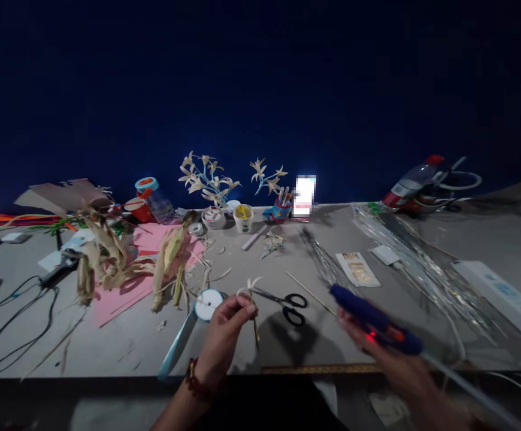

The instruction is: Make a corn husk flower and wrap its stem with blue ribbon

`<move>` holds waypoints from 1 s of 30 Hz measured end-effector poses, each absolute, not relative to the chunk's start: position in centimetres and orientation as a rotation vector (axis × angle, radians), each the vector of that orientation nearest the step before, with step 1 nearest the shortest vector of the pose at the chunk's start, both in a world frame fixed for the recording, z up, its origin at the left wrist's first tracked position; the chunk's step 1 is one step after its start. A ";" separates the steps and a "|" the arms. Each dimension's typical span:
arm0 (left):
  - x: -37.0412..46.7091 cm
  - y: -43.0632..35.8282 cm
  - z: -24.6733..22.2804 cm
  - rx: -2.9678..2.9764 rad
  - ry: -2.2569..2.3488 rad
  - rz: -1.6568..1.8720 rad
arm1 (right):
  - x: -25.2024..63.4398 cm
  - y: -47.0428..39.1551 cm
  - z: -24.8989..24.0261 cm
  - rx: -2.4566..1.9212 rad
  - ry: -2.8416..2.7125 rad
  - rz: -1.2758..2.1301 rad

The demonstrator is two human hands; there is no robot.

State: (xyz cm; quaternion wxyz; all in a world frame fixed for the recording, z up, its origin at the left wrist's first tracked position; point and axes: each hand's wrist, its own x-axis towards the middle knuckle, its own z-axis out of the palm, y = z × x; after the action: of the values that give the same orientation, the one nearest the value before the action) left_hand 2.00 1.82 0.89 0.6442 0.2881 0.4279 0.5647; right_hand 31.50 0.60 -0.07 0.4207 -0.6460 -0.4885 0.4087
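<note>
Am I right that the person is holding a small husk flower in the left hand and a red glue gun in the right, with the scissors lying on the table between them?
Not quite: the glue gun in the right hand is blue, as the head view shows. The left hand does hold the small husk flower, and the scissors lie on the table between them.

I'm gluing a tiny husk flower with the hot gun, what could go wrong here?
The left hand pinches the small flower at its tip, so glue from the glue gun in the right hand may burn fingers. The gun's cord trails off the table edge and could snag. Open scissors lie close by.
</note>
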 end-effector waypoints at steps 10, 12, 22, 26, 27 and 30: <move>1.3 1.3 0.8 0.783 0.955 1.342 | 22.4 0.5 2.2 -1.098 -1.907 0.788; 1.2 1.3 0.8 0.797 0.958 1.342 | 22.2 0.6 2.8 -1.075 -1.913 0.789; 1.2 1.4 0.9 0.857 0.954 1.354 | 21.3 0.9 3.4 -1.152 -1.917 0.722; 1.1 1.4 0.9 0.867 0.950 1.365 | 21.2 0.9 3.5 -1.211 -1.934 0.725; 1.1 1.3 0.9 0.871 0.949 1.365 | 21.1 0.9 3.5 -1.233 -1.936 0.715; 1.1 1.3 1.0 0.888 0.948 1.356 | 21.1 0.9 3.6 -1.273 -1.927 0.691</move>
State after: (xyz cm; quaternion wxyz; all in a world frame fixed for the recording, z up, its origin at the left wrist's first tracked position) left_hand 1.07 1.31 0.98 0.5908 0.3816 0.4075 0.5826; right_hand 21.08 0.93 3.61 0.3573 -0.4931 -0.7466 0.2678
